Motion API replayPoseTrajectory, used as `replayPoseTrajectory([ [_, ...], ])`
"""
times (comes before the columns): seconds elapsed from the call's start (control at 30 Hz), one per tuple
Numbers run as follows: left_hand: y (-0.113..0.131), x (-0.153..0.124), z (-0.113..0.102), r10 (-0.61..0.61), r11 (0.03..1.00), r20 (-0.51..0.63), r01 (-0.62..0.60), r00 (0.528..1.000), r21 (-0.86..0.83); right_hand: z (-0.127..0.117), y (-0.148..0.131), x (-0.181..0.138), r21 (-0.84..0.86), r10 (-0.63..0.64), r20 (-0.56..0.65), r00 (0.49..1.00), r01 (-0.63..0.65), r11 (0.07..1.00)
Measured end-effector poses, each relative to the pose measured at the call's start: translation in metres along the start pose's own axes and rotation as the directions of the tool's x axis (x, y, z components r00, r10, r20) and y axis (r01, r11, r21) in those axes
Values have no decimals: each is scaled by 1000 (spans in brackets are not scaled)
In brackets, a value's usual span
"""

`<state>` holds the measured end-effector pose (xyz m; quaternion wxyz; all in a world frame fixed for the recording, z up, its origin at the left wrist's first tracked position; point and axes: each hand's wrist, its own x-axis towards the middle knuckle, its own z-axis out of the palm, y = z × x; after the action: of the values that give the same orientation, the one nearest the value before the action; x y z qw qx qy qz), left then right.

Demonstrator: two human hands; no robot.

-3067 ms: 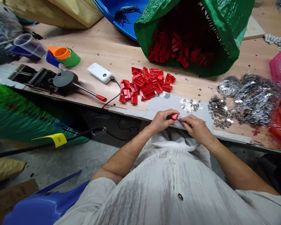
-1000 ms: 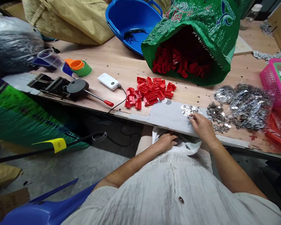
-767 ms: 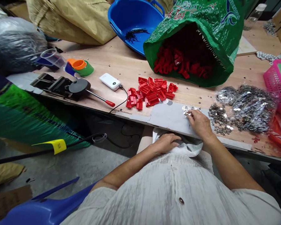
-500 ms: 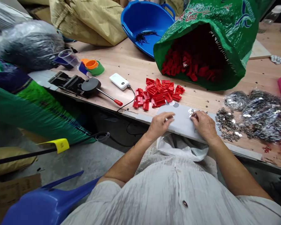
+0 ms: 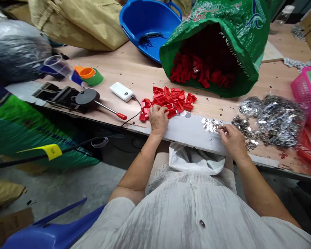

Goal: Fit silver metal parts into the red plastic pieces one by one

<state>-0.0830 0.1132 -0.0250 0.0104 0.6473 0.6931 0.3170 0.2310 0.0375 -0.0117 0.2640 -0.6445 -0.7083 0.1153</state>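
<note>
My left hand (image 5: 158,121) is at the near left edge of a heap of red plastic parts (image 5: 182,100) on the table. Its fingers curl down on one of the parts; the tips are partly hidden. My right hand (image 5: 232,139) is pinched closed over the grey board (image 5: 186,129), with a small shiny metal piece at its fingertips. Just left of these fingertips lies a scatter of flat silver metal pieces (image 5: 209,125). Beyond the hand, to its right, a darker pile of small metal pieces (image 5: 241,125) spreads over the tabletop.
A green sack (image 5: 251,81) of red parts lies open behind the heap. A blue basin (image 5: 131,31) holds black strands. Leftward are a white power bank (image 5: 121,91) with a cable and a black lever tool (image 5: 86,98). Bagged metal pieces (image 5: 280,121) and a pink basket (image 5: 300,90) stand right.
My left hand has moved left and forward from above the board to the red heap. My right hand has drawn right, off the silver scatter. The camera view has shifted slightly.
</note>
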Motion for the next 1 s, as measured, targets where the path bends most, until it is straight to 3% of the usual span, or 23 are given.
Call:
replayPoseTrajectory([
  [0.13,6,-10,-12,36,988,-1,-36,999,-147,-33,30,-8,-13,102,-142,985,-105,994],
  [0.23,17,-24,-20,45,895,102,5,994,-445,-50,50,-14,-72,128,-182,975,-143,987],
  [0.33,33,-42,-24,12,569,352,283,936,-772,-53,63,-20,-107,124,-151,981,-141,984],
  [0.4,45,-53,-25,31,346,517,476,855,-808,-49,66,-23,-121,131,-104,986,-144,982],
  [0.47,55,-62,-27,61,268,575,542,816,-797,-42,66,-25,-154,153,-59,986,-160,975],
  [0.63,73,-76,-31,49,311,441,406,896,-859,-30,60,-24,-294,190,-21,982,-188,937],
  [0.77,78,-85,-30,82,365,374,321,924,-874,-28,59,-22,-327,187,-3,982,-178,928],
  [0.87,79,-93,-27,113,477,311,223,944,-850,-29,60,-21,-304,151,1,989,-144,942],
  [1.0,79,-100,-24,216,654,179,-7,960,-756,-30,56,-20,-163,110,-37,993,-114,980],
])
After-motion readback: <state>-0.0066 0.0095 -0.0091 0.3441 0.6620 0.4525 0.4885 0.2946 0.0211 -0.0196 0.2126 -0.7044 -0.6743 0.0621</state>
